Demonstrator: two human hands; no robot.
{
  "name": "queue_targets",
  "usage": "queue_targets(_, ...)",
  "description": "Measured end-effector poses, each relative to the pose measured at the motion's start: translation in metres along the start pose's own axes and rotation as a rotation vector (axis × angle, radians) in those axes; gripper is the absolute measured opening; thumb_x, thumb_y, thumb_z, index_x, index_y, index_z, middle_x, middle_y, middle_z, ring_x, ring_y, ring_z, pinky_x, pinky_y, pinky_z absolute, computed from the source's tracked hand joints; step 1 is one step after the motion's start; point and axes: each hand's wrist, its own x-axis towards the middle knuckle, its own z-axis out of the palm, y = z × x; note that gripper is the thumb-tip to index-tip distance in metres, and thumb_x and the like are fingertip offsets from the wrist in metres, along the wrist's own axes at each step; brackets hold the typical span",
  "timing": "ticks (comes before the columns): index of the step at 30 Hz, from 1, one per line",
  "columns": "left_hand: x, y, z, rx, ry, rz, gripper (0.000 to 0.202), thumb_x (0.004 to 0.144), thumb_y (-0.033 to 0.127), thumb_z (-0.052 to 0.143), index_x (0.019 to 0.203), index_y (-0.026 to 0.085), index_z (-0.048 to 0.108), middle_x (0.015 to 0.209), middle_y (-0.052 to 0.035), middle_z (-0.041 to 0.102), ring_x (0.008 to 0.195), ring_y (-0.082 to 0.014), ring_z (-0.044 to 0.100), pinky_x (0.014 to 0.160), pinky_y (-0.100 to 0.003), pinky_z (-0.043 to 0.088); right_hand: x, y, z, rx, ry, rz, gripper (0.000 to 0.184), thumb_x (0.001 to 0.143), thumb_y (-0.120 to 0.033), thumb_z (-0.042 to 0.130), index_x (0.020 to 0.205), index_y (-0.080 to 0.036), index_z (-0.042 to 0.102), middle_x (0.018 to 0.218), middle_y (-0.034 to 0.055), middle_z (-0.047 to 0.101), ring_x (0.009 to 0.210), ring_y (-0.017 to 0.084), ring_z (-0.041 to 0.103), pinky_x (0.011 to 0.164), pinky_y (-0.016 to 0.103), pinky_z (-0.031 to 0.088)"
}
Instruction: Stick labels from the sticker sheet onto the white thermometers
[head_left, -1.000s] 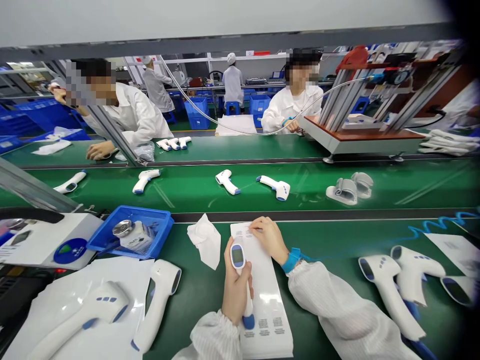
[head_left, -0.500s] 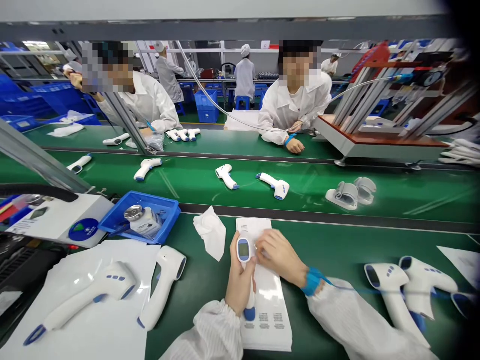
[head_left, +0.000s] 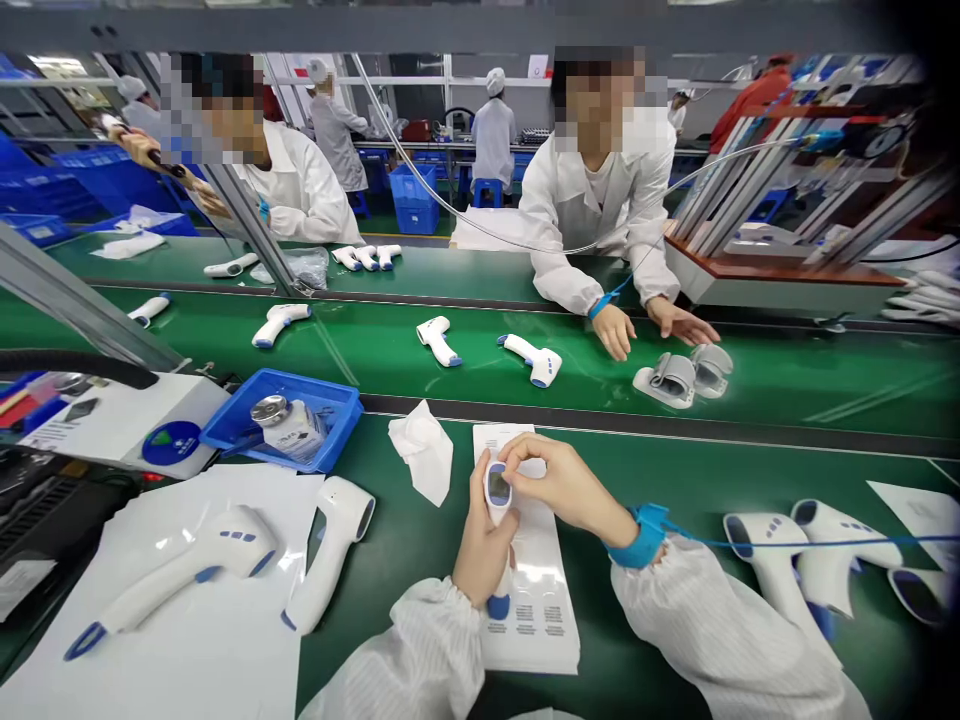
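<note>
My left hand [head_left: 478, 548] grips the handle of a white infrared forehead thermometer [head_left: 496, 490], holding it upright with its small display facing me. The lower handle with its blue base shows below my fingers. My right hand [head_left: 559, 484] reaches across, with thumb and fingertips pinched on the thermometer's head. A blue strap circles my right wrist. Beneath both hands lies a stack of white printed sheets [head_left: 526, 590].
A white tissue [head_left: 422, 452] and a blue tray [head_left: 281, 422] holding a metal-capped bottle lie to the left. Large white thermometer models rest on both sides. A co-worker's hands [head_left: 637, 328] reach over the middle green belt [head_left: 720, 395] beside grey cuff-like parts [head_left: 679, 378].
My right hand has moved off the sheets and onto the thermometer's head. The co-worker's hands have moved forward onto the middle belt, and the whole view has tilted slightly.
</note>
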Motion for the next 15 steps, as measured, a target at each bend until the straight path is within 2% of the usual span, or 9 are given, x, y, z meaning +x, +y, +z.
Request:
queue_targets(8, -0.001, 0.003, 0.001, 0.059, 0.000, 0.015, 0.076, 0.082, 0.015, 0.051, 0.149, 0.037, 0.021, 0.158, -0.0089, 0.022, 0.050, -0.0028, 0.050, 0.036, -0.019, 0.043, 0.008, -0.002, -0.009, -0.079, -0.083, 0.021, 0.009, 0.075, -0.014, 0.061, 0.070, -0.020, 0.061, 0.093, 0.0020, 0.070, 0.089, 0.018, 0.065, 0.085, 0.032, 0.047)
queue_targets(15, -0.002, 0.002, 0.000, 0.057, -0.018, 0.015, 0.077, 0.083, 0.016, 0.051, 0.149, 0.038, 0.020, 0.157, -0.0089, 0.026, 0.050, -0.0022, 0.050, 0.036, -0.018, 0.042, 0.016, -0.001, -0.015, -0.104, -0.165, -0.029, 0.009, 0.076, -0.013, 0.061, 0.071, -0.020, 0.063, 0.091, 0.0010, 0.069, 0.089, 0.018, 0.066, 0.084, 0.030, 0.047)
